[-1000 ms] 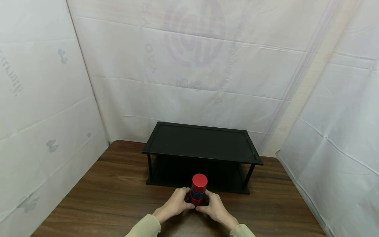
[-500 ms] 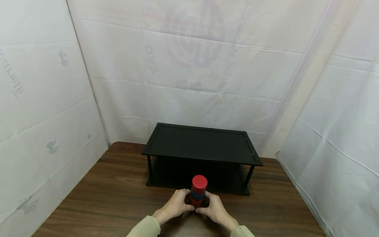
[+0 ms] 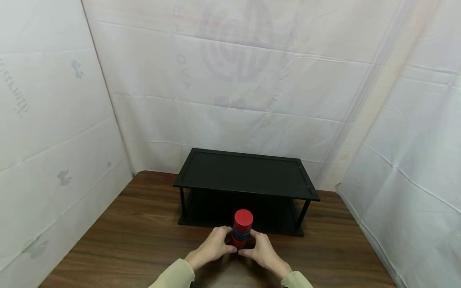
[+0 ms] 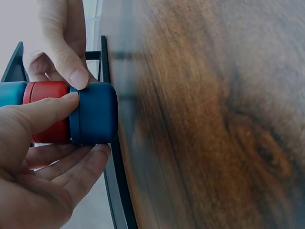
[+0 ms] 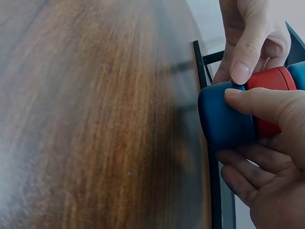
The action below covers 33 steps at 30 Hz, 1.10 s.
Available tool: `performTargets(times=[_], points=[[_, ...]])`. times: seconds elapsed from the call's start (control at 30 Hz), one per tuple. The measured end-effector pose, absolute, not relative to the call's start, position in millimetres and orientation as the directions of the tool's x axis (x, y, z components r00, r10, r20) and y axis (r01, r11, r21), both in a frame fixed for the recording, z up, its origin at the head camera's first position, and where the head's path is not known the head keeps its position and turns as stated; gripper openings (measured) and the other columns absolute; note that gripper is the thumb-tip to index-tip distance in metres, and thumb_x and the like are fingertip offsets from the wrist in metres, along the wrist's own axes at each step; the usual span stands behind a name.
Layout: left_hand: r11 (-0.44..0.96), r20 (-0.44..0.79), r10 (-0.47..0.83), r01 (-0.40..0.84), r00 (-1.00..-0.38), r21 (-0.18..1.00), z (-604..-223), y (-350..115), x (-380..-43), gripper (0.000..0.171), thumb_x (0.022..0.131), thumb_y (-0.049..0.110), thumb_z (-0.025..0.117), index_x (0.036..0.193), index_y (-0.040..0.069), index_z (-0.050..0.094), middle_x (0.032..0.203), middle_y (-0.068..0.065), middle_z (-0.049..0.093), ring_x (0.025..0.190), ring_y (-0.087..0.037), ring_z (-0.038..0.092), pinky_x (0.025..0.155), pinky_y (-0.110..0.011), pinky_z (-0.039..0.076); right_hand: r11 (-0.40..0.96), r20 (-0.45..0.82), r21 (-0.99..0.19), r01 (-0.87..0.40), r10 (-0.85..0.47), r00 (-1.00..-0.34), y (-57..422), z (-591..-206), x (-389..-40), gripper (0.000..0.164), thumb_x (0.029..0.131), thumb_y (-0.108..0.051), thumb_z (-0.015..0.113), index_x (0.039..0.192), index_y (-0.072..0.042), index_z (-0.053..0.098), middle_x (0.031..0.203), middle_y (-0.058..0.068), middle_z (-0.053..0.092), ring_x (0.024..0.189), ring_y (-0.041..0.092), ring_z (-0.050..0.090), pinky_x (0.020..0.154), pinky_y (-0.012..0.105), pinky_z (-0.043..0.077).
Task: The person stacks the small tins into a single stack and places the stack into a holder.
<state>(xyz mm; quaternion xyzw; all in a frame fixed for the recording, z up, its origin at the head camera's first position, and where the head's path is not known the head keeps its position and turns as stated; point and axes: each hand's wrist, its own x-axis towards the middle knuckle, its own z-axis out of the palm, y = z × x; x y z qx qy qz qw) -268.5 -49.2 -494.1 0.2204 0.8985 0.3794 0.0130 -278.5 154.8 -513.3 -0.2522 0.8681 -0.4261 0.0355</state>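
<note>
A stack of small round tins stands upright between both hands. Its top tin is red (image 3: 243,218), followed downward by a blue tin (image 3: 241,234) and another red tin (image 3: 239,243). Lowest is a blue lidded tin (image 4: 98,114), plain in both wrist views but hidden by the hands in the head view. My left hand (image 3: 213,246) grips this bottom tin from the left, thumb on the near side and fingers round behind. From the right, my right hand (image 3: 263,253) holds the same tin in a mirrored grip. The thumb tips come close together at the lid seam.
A black two-tier shelf (image 3: 245,172) stands just behind the stack, its open lower level facing the hands. The brown wood-grain table (image 3: 129,240) spreads beneath. White sheeting (image 3: 230,80) walls the back and both sides.
The stack's red top appears slightly higher against the shelf in the head view, and both hands have shifted up a little with it. Their grip looks the same.
</note>
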Motion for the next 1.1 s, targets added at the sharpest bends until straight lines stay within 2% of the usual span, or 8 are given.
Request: performTargets(times=[0.47,0.67,0.9,1.1], points=[[0.615,0.15,0.413,0.397,-0.898,0.681,-482.7,-50.0,-269.1,0.042,0.076,0.018,0.08,0.111,-0.001,0.065,0.096,-0.008,0.067,0.08,-0.008,0.062,0.066,-0.02,0.05,0.484,0.18,-0.762,-0.431,-0.481,-0.858,156.0,-502.1,-277.6,0.053,0.08,-0.026,0.078,0.125,-0.006,0.059,0.12,0.012,0.068,0.102,0.026,0.068,0.084,0.034,0.057],[0.614,0.142,0.415,0.391,-0.899,0.685,-480.3,-50.1,-270.0,0.043,0.077,0.018,0.08,0.112,-0.001,0.064,0.098,-0.009,0.067,0.082,-0.01,0.062,0.067,-0.021,0.05,0.482,0.176,-0.763,-0.432,-0.489,-0.855,156.7,-499.2,-278.4,0.052,0.081,-0.026,0.077,0.126,-0.006,0.058,0.121,0.012,0.067,0.105,0.029,0.067,0.085,0.037,0.056],[0.625,0.149,0.412,0.398,-0.899,0.672,-476.1,-49.8,-269.2,0.045,0.077,0.02,0.08,0.114,-0.001,0.064,0.1,-0.01,0.068,0.083,-0.011,0.063,0.068,-0.022,0.051,0.492,0.183,-0.75,-0.443,-0.489,-0.853,157.2,-495.6,-279.0,0.051,0.081,-0.028,0.077,0.125,-0.008,0.059,0.12,0.01,0.067,0.106,0.026,0.066,0.086,0.037,0.056],[0.621,0.155,0.414,0.403,-0.897,0.672,-470.8,-50.1,-270.1,0.045,0.078,0.02,0.08,0.115,-0.001,0.064,0.1,-0.01,0.068,0.084,-0.013,0.063,0.068,-0.022,0.051,0.514,0.191,-0.733,-0.447,-0.475,-0.859,156.8,-491.5,-280.1,0.054,0.081,-0.031,0.077,0.126,-0.008,0.059,0.122,0.008,0.067,0.113,0.027,0.063,0.094,0.046,0.051]])
